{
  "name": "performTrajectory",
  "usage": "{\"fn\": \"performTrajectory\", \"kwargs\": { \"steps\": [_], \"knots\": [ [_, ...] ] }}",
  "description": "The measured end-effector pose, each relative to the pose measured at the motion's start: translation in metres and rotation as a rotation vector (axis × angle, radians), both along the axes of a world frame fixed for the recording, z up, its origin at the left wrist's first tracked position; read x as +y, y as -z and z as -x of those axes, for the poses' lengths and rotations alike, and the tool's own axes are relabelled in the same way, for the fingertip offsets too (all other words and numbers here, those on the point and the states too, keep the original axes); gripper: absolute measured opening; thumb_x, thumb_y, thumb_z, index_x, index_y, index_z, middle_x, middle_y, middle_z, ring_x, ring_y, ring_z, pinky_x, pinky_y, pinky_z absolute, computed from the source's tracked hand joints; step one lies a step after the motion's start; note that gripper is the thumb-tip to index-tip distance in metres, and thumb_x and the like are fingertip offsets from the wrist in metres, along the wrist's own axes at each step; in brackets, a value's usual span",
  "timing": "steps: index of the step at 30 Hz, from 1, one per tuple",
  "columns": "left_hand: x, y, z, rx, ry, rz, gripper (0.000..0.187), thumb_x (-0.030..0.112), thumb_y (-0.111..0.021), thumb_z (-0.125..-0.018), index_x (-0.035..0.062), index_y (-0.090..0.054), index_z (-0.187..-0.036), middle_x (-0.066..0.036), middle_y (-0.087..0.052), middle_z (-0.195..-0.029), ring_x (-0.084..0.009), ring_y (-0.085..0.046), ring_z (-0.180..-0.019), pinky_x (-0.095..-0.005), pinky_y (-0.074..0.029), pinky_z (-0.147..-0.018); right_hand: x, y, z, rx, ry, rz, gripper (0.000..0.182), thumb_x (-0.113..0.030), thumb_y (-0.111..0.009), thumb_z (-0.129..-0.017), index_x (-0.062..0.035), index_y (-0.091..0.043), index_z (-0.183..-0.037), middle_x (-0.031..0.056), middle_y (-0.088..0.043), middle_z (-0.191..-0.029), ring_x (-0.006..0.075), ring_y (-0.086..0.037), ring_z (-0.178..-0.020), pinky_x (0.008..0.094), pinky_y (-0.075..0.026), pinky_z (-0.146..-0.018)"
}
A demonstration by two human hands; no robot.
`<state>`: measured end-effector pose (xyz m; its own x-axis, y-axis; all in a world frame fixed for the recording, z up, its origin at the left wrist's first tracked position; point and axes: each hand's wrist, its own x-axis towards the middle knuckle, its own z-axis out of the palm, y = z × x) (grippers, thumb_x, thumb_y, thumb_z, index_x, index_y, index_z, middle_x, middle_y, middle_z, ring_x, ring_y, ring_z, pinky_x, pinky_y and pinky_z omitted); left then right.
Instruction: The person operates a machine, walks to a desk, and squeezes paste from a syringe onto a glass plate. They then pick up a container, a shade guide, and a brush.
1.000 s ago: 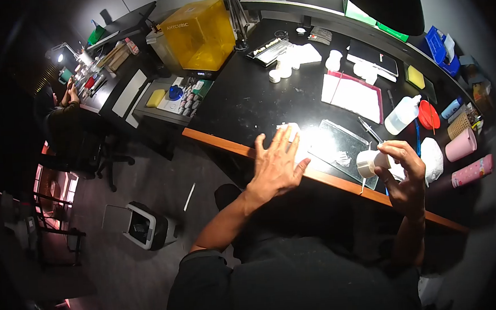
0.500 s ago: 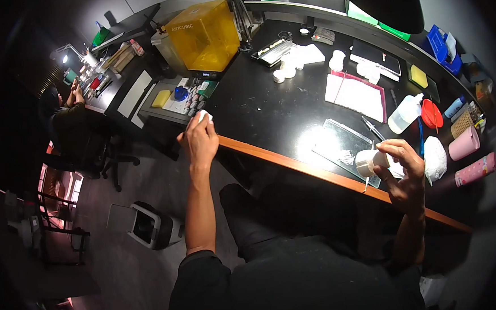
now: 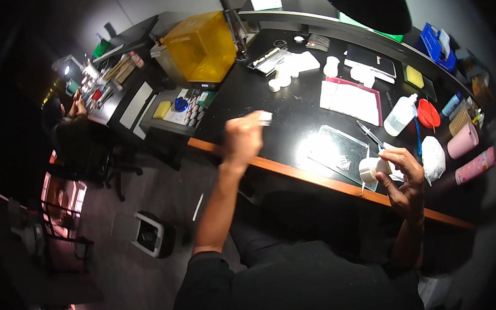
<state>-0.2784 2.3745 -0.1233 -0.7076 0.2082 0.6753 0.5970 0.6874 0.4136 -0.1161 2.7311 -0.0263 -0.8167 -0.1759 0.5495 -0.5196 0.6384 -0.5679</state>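
The left hand (image 3: 241, 139) was raised at the middle of the frame, blurred, its fingers curled into a loose fist that pinched a small white piece (image 3: 265, 118) at the fingertips, above the near edge of the black table (image 3: 267, 105). The forearm ran up from the lower centre, elbow bent. The right hand (image 3: 403, 175), at the right of the frame, gripped a small white cup (image 3: 369, 169) between thumb and bent fingers, its open mouth tipped toward the left, just over the table's wooden front edge. Beside the cup lay a clear glass slab (image 3: 338, 149) with a bright glare on it. Farther up sat a white squeeze bottle (image 3: 400, 115), a red lid (image 3: 428, 113), a pink tumbler (image 3: 462, 140) and a yellow printer cover (image 3: 200, 39). In the upper left, another person (image 3: 71, 123) sat at a separate lit bench. The floor below was dark.
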Motion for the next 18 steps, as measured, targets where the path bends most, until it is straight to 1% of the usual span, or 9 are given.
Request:
{"fn": "performTrajectory", "kwargs": {
  "steps": [2,3,5,6,9,11,13,15,18],
  "knots": [
    [0.046,0.012,0.003,0.152,0.200,0.090,0.028,-0.006,-0.060,-0.078,0.0015,-0.073,-0.101,-0.015,-0.072,-0.111,-0.0312,-0.071,-0.092,-0.0405,-0.054,-0.082,-0.001,0.004,0.001,-0.023,-0.002,0.008,0.035,0.001,-0.078,-0.076,-0.0013,-0.068,-0.109,0.0152,-0.068,-0.104,0.0276,-0.067,-0.096,0.0356,-0.052,-0.086],
    [0.062,0.018,0.003,0.108,0.249,0.117,0.031,-0.007,-0.058,-0.076,0.0022,-0.074,-0.102,-0.017,-0.071,-0.115,-0.0323,-0.070,-0.098,-0.0418,-0.053,-0.088,-0.002,0.004,-0.001,-0.028,-0.007,0.011,0.034,0.001,-0.078,-0.076,-0.0013,-0.068,-0.109,0.0153,-0.068,-0.104,0.0275,-0.067,-0.096,0.0354,-0.052,-0.085],
    [0.074,0.035,0.009,0.035,0.233,0.178,0.031,-0.007,-0.057,-0.075,0.0020,-0.074,-0.100,-0.018,-0.071,-0.114,-0.0327,-0.069,-0.101,-0.0419,-0.052,-0.090,-0.005,0.002,-0.003,-0.028,-0.001,0.026,0.034,0.001,-0.078,-0.077,-0.0014,-0.068,-0.109,0.0154,-0.068,-0.104,0.0273,-0.067,-0.096,0.0348,-0.052,-0.085],
    [0.072,0.034,0.011,0.088,0.247,0.130,0.029,-0.007,-0.055,-0.078,0.0015,-0.074,-0.098,-0.020,-0.071,-0.111,-0.0347,-0.070,-0.097,-0.0417,-0.055,-0.087,-0.004,0.002,-0.005,-0.028,-0.009,0.039,0.034,0.001,-0.077,-0.077,-0.0010,-0.068,-0.109,0.0158,-0.067,-0.104,0.0272,-0.066,-0.096,0.0343,-0.052,-0.084],
    [0.044,0.043,0.026,0.050,0.081,0.160,0.026,-0.006,-0.054,-0.083,0.0016,-0.073,-0.098,-0.023,-0.071,-0.102,-0.0382,-0.070,-0.089,-0.0431,-0.057,-0.080,0.001,0.005,-0.006,-0.017,0.007,0.048,0.033,0.001,-0.077,-0.077,-0.0007,-0.068,-0.109,0.0161,-0.067,-0.104,0.0269,-0.066,-0.096,0.0343,-0.052,-0.084],
    [0.007,0.032,0.024,-0.149,-0.144,0.179,0.024,-0.005,-0.053,-0.087,0.0007,-0.072,-0.100,-0.026,-0.069,-0.093,-0.0419,-0.069,-0.084,-0.0467,-0.056,-0.075,0.003,0.007,-0.005,-0.016,0.010,0.046,0.033,0.001,-0.076,-0.077,-0.0006,-0.068,-0.109,0.0159,-0.067,-0.104,0.0265,-0.066,-0.096,0.0342,-0.052,-0.084],
    [-0.036,0.020,0.022,-0.248,-0.369,0.191,0.022,-0.003,-0.054,-0.088,-0.0001,-0.071,-0.101,-0.027,-0.068,-0.089,-0.0429,-0.068,-0.085,-0.0497,-0.054,-0.074,0.004,0.008,-0.004,-0.017,0.007,0.048,0.033,0.002,-0.076,-0.077,-0.0007,-0.068,-0.109,0.0158,-0.067,-0.104,0.0263,-0.066,-0.096,0.0342,-0.051,-0.084],
    [-0.083,0.017,0.021,-0.223,-0.553,0.189,0.019,0.003,-0.055,-0.090,0.0004,-0.072,-0.096,-0.028,-0.068,-0.083,-0.0415,-0.069,-0.085,-0.0494,-0.054,-0.074,0.005,0.009,-0.004,-0.033,-0.001,0.060,0.033,0.001,-0.077,-0.078,-0.0008,-0.068,-0.109,0.0157,-0.067,-0.105,0.0264,-0.067,-0.096,0.0343,-0.052,-0.084],
    [-0.139,0.011,0.016,-0.299,-0.706,0.195,0.027,0.001,-0.058,-0.085,0.0069,-0.075,-0.104,-0.028,-0.068,-0.092,-0.0436,-0.068,-0.091,-0.0481,-0.055,-0.080,0.007,0.012,-0.004,-0.029,-0.018,0.078,0.032,0.000,-0.077,-0.078,-0.0011,-0.068,-0.109,0.0153,-0.067,-0.105,0.0259,-0.067,-0.097,0.0341,-0.052,-0.084]
  ]
}}
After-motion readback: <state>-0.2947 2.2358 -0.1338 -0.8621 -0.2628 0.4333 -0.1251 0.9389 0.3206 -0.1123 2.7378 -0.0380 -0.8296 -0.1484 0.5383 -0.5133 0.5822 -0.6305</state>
